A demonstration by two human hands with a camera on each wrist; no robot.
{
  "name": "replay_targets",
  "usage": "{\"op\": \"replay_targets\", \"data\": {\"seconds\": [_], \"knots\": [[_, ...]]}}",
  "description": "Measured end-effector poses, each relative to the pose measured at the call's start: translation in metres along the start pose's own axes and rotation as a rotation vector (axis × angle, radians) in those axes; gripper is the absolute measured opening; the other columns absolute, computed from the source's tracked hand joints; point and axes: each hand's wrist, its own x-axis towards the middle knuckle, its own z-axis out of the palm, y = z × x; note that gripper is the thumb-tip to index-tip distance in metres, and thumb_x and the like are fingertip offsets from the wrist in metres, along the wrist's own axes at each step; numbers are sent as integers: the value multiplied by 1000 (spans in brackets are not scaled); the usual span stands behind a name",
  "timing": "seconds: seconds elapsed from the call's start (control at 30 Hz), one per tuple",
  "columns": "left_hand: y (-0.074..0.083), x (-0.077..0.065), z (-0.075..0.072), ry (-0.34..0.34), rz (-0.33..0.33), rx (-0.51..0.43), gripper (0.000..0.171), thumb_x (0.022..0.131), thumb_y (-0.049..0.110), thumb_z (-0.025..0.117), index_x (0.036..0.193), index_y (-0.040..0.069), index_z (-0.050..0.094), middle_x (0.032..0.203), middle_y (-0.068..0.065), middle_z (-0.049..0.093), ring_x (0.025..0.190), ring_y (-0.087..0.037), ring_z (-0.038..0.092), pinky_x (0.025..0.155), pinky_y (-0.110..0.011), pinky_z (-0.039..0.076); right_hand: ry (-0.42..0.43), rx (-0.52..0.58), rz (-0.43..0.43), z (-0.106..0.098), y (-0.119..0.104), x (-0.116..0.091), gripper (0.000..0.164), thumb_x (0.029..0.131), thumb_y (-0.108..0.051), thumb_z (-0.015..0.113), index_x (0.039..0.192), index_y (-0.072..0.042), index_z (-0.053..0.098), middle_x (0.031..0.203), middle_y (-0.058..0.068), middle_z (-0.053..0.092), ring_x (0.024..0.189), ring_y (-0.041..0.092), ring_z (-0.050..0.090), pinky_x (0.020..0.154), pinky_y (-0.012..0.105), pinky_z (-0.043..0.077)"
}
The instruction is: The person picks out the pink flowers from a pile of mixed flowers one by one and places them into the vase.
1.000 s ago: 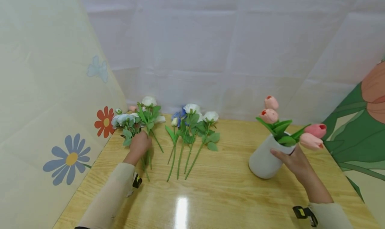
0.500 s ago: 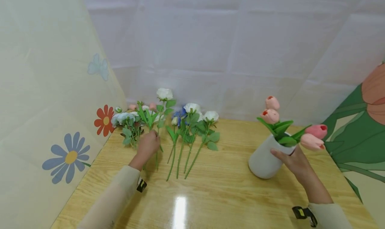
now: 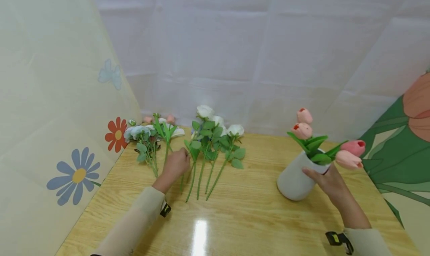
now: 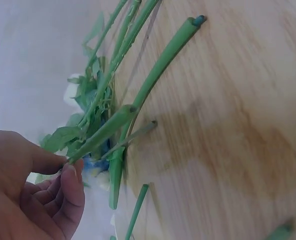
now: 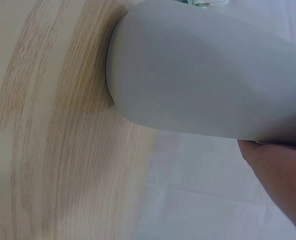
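My left hand (image 3: 176, 162) pinches the green stem of a white rose (image 3: 205, 111) between thumb and forefinger, over the wooden table. In the left wrist view the stem (image 4: 103, 131) points past the thumb, its cut end above other stems lying on the table. The rose's head overlaps the flowers behind it. At the right, my right hand (image 3: 330, 181) grips the rim of a white vase (image 3: 295, 177), thumb in front. The vase tilts to the right, its lower edge at the table. Several pink tulips (image 3: 301, 130) with green leaves stand in it.
More white roses (image 3: 235, 130) lie in a row at the middle back of the table (image 3: 255, 218). To the left is a pile of pale blue flowers (image 3: 137, 132), pink buds and greenery. White cloth (image 3: 208, 43) hangs behind; printed panels stand at both sides.
My left hand has drawn the white rose out of the left pile and carried it right, toward the middle row. The right hand and the vase have stayed nearly still.
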Motion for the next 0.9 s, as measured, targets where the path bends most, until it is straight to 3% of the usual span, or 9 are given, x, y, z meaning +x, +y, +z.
{"op": "replay_targets", "data": {"seconds": [0.27,0.47,0.7,0.8,0.9], "knots": [[-1,0,5,-75,19,5,20,105,19,55,100,2,63,75,-7,60,60,-16,55,55,-31,45,1,13,-5,1,1,0,67,99,-11,65,156,-16,29,129,-24,44,114,-8,43,84,6,36],[-7,2,10,-87,14,8,19,103,20,61,97,2,65,81,-8,66,64,-16,58,57,-32,48,-1,18,-4,1,1,0,67,100,-11,64,157,-16,28,130,-23,44,115,-8,42,85,6,36],[-12,2,15,-148,-10,-15,21,104,19,60,86,7,60,70,-4,55,58,-15,46,55,-29,37,5,8,11,1,1,0,68,100,-13,65,157,-15,28,130,-23,44,115,-8,42,84,5,36],[-13,1,15,-159,-11,-12,18,103,20,60,94,5,64,80,-7,63,66,-17,55,59,-32,45,1,13,15,1,1,0,68,100,-13,65,157,-15,28,131,-22,43,116,-8,41,85,5,36],[-16,2,13,-167,3,3,20,104,19,59,107,1,68,97,-13,70,81,-24,65,73,-40,54,0,23,6,1,2,0,69,100,-12,64,158,-18,27,132,-22,43,117,-7,41,85,5,35]]}}
